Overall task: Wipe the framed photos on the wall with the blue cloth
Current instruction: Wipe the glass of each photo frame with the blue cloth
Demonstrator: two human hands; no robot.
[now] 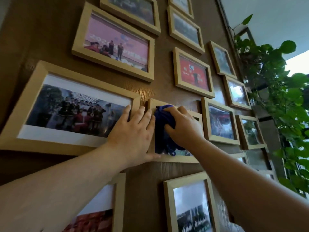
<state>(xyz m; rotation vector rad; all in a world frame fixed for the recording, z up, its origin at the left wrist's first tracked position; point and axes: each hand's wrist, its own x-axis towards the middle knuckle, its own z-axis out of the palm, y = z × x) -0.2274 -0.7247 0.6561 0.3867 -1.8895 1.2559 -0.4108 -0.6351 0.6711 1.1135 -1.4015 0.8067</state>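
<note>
Several light wooden framed photos hang on a brown wall. My right hand (183, 126) presses a bunched dark blue cloth (163, 122) against the glass of a small central frame (177, 159), most of which is hidden by both hands. My left hand (133, 131) lies flat, fingers spread, on that frame's left edge, with the thumb under its lower left corner. A large group-photo frame (66, 108) hangs just left of my left hand.
Other frames surround the central one: a pink photo (115, 44) above left, a red photo (192, 72) above, one below (190, 205) and smaller ones to the right (220, 122). A leafy green climbing plant (274, 84) stands at the wall's right end.
</note>
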